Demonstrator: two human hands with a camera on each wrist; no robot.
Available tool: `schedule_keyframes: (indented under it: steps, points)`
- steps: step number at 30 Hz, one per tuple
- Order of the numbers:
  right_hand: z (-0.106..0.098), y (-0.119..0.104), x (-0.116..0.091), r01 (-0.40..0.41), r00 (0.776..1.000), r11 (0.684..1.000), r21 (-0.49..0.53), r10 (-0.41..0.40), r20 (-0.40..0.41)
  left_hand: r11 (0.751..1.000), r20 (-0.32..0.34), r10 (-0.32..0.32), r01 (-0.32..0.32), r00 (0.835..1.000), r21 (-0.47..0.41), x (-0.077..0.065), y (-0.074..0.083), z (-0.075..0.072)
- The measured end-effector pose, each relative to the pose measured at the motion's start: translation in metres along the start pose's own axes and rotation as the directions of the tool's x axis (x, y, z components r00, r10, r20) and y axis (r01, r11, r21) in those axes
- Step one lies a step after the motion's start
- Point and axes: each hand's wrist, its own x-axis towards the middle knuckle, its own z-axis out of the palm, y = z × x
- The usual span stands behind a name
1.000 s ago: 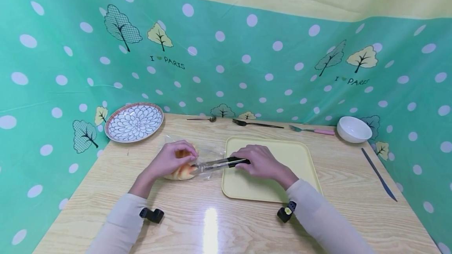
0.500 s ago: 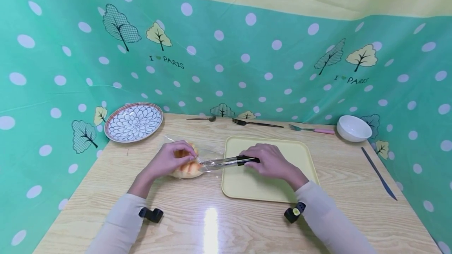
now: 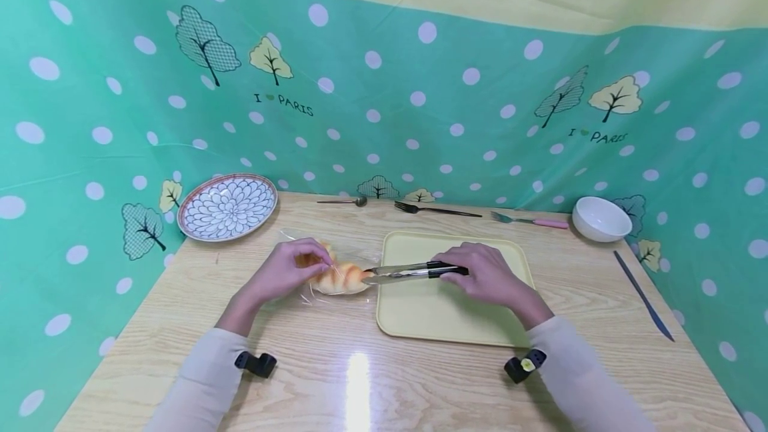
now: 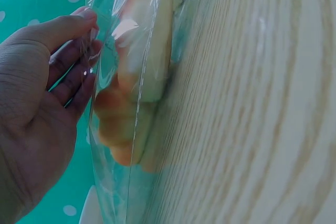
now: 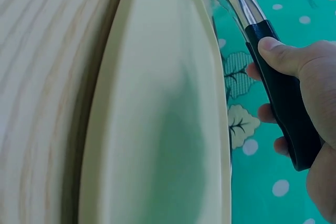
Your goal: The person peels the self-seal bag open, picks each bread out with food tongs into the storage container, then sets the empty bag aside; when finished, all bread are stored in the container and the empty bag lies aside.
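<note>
A clear plastic bag [image 4: 113, 182] lies on the table left of the yellow tray, with golden-brown bread inside. My left hand [image 3: 294, 269] pinches the bag's upper film between thumb and fingers; the left wrist view shows the film at the fingertips. Metal tongs [image 3: 414, 273] with black handles are in the grip of my right hand [image 3: 480, 273], above the tray. Their tips meet the right end of a ridged croissant [image 3: 345, 279], near the tray's left edge. More bread [image 3: 324, 245] shows behind it, partly hidden by my left hand.
The yellow tray [image 3: 420, 319] lies under the tongs. Along the back are a patterned plate [image 3: 228, 209], a small spoon [image 3: 342, 202], a black fork [image 3: 438, 210], a pink-handled fork [image 3: 528, 221] and a white bowl [image 3: 602, 220]. A dark knife [image 3: 643, 295] lies at right.
My right hand and the tongs have moved right, drawing the croissant rightward toward the tray. My left hand has stayed nearly still, keeping its pinch on the bag.
</note>
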Motion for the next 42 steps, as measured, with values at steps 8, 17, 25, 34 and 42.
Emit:
schedule_keyframes:
  steps: [8,17,25,34,42]
  points:
    - [-0.004,0.006,-0.012,-0.012,1.000,1.000,-0.023,0.011,-0.020,1.000,-0.005,0.010,-0.010,1.000,0.016,0.001,-0.002,0.000]
    - [-0.015,0.012,-0.030,-0.019,0.997,0.998,-0.060,0.015,-0.072,1.000,-0.010,0.009,-0.009,1.000,0.028,0.001,-0.002,0.001]
    - [-0.021,0.025,-0.054,-0.051,0.992,0.996,-0.071,0.042,-0.122,0.999,-0.010,-0.025,0.025,1.000,0.029,0.001,-0.001,0.002]
    - [-0.032,0.033,-0.087,-0.090,0.975,0.993,-0.080,0.071,-0.209,0.999,-0.014,-0.028,0.028,1.000,0.040,0.001,0.000,0.002]
    - [-0.041,0.040,-0.117,-0.175,0.955,0.980,-0.097,0.145,-0.259,0.999,-0.013,-0.031,0.032,0.999,0.035,0.002,-0.001,0.003]
